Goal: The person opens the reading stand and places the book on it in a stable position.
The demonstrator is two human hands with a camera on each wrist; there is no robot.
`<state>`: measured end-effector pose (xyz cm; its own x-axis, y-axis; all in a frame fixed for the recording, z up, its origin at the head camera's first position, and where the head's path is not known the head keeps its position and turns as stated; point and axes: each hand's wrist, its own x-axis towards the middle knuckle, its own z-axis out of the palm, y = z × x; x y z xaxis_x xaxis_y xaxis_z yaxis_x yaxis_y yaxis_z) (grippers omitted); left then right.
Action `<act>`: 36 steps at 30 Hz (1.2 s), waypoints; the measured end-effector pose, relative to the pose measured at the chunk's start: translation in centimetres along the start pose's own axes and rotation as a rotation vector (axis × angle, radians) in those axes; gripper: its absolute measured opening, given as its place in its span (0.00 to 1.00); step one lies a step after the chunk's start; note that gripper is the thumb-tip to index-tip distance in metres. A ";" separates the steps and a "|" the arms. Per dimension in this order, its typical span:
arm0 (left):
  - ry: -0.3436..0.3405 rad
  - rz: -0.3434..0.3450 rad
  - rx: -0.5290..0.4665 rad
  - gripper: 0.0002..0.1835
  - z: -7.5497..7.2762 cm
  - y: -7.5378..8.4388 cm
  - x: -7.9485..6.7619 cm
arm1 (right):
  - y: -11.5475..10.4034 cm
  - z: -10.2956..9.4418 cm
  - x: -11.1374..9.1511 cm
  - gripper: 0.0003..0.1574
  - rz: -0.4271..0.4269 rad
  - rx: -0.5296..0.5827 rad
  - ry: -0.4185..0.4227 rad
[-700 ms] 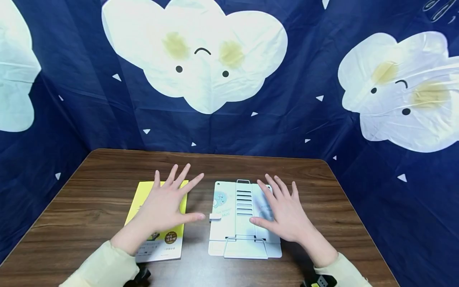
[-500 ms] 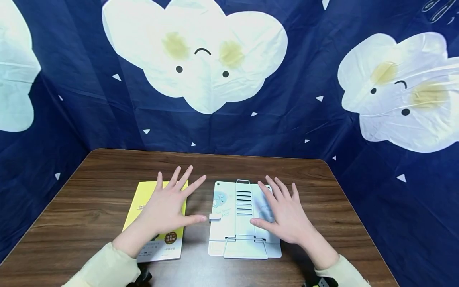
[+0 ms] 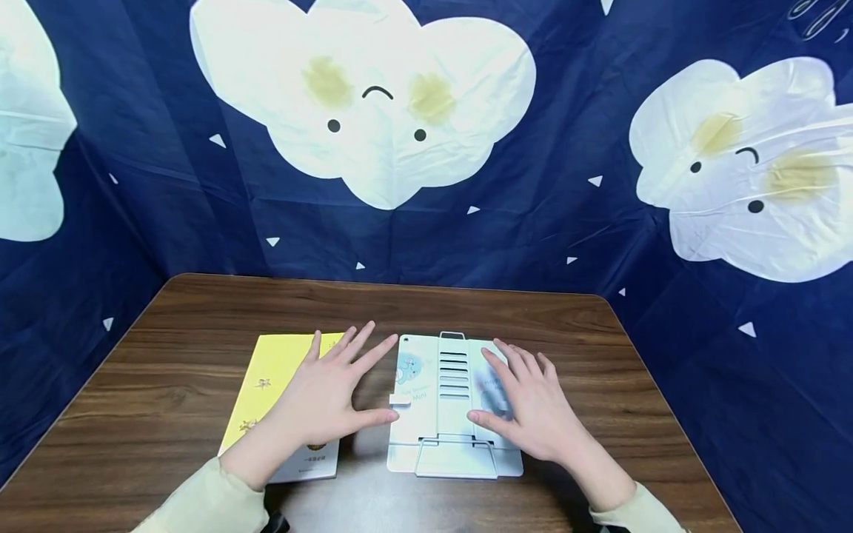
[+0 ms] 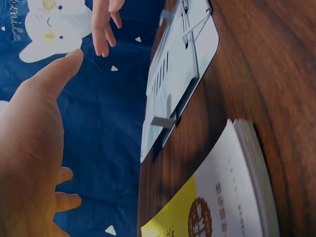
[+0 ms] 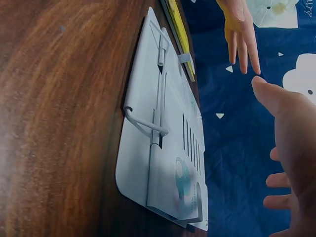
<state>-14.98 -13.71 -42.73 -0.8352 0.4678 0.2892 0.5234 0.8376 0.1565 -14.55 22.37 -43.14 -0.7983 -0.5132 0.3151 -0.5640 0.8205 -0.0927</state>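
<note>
A pale folding book stand [image 3: 420,426] lies flat on the table, with a row of slots, a wire foot and a small clip [image 4: 163,121] at its left edge. My right hand [image 3: 536,407] hovers over its right side, fingers spread, holding nothing. To the left lies a yellow and white book [image 3: 276,363], partly hidden under my left hand [image 3: 323,400] and forearm. That hand is also spread and holds nothing; its thumb tip appears near the stand's left edge. Both wrist views show the hands raised above the stand [image 5: 173,128] and book [image 4: 217,197].
The brown wooden table [image 3: 166,400] has its far edge against a dark blue curtain [image 3: 320,229] printed with white clouds. Similar curtain hangs at both sides. Table surface shows left of the book and right of the stand.
My left hand has moved right and a little toward me, nearing the stand and uncovering more of the yellow cover. The right hand has shifted slightly toward me. Book and stand stay put.
</note>
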 end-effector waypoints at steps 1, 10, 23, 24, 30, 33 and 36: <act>-0.003 0.001 -0.002 0.58 0.0 0.2 0.0 | 0.0 0.0 -0.1 0.61 0.001 0.005 -0.001; -0.013 -0.003 -0.035 0.57 0.7 0.9 0.0 | -0.3 0.1 -0.7 0.59 0.049 0.065 -0.038; -0.025 -0.078 -0.129 0.52 1.2 2.4 -0.1 | -0.9 0.3 -1.4 0.52 0.105 0.224 -0.064; -0.028 -0.086 -0.135 0.52 1.2 2.6 0.0 | -1.0 0.2 -1.4 0.52 0.113 0.240 -0.072; -0.082 -0.159 -0.235 0.50 1.5 3.2 0.3 | -1.3 0.1 -1.4 0.45 0.183 0.375 -0.133; -0.085 -0.199 -0.307 0.49 1.7 3.5 0.4 | -1.3 0.2 -1.5 0.43 0.221 0.443 -0.169; -0.089 -0.226 -0.407 0.45 1.8 3.7 0.5 | -1.1 0.3 -1.5 0.42 0.238 0.505 -0.181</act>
<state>-13.72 -9.86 -43.68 -0.9377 0.3239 0.1257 0.3357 0.7511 0.5685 -12.78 22.11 -43.76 -0.9137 -0.4006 0.0682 -0.3598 0.7198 -0.5937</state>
